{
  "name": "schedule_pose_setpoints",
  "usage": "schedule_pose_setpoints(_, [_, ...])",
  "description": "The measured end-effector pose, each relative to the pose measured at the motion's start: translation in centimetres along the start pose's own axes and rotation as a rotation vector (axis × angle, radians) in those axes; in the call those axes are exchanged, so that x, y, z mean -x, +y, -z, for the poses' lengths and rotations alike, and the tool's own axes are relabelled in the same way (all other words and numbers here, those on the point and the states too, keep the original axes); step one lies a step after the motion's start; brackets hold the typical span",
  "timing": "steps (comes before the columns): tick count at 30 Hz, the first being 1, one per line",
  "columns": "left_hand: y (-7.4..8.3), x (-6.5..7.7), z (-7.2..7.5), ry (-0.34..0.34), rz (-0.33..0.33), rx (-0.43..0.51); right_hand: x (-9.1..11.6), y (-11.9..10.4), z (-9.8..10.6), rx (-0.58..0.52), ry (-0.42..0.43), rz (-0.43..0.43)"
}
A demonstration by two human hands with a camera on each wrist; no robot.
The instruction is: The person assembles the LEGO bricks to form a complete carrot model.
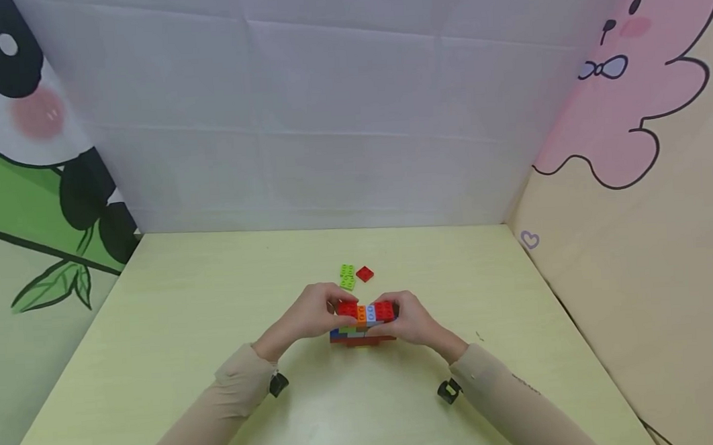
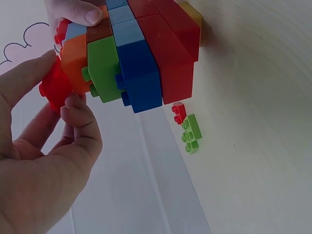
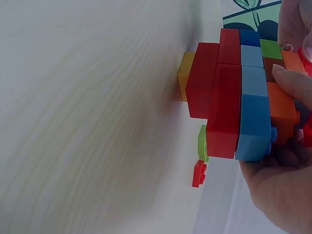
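A stack of toy building bricks (image 1: 363,340) stands between the two hands, stepping inward toward a yellow brick (image 3: 185,75) at its base. Red bricks form its low layers, with blue, light blue, green, brown and orange ones above. My left hand (image 1: 315,312) pinches a red brick (image 2: 56,87) between thumb and fingers at the stack's top left end. My right hand (image 1: 415,321) grips the right end. Its thumb presses the near side by an orange brick (image 3: 280,105), and its fingers are largely hidden behind the stack.
Beyond the stack lie bright green bricks (image 1: 347,277) and a small red brick (image 1: 364,274) on the pale wooden table (image 1: 214,277). A white sheet (image 1: 351,115) hangs behind the table. Walls with cartoon drawings stand at both sides.
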State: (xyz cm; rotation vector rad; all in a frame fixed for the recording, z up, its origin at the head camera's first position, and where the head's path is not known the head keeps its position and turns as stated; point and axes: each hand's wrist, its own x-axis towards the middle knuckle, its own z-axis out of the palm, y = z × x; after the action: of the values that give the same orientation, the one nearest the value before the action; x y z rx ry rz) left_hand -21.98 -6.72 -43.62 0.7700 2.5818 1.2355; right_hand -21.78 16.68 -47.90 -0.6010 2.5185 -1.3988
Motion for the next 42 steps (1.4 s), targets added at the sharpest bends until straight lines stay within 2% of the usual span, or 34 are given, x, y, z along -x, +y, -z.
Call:
schedule_pose_setpoints(14, [0.42,-0.22,0.08,-0.012,-0.037,-0.061,-0.02,-0.14,0.16,-0.002,-0.001,-0.013])
schedule_pose_setpoints(32, [0.01,-0.02,-0.44,0.014,0.025,0.009,0.00,-0.26,-0.07,-0.039,-0.008,-0.016])
schedule_pose_setpoints(42, [0.27,-0.13,-0.49,0.021,0.031,-0.015,0.08,-0.14,-0.07,-0.032,-0.002,-0.016])
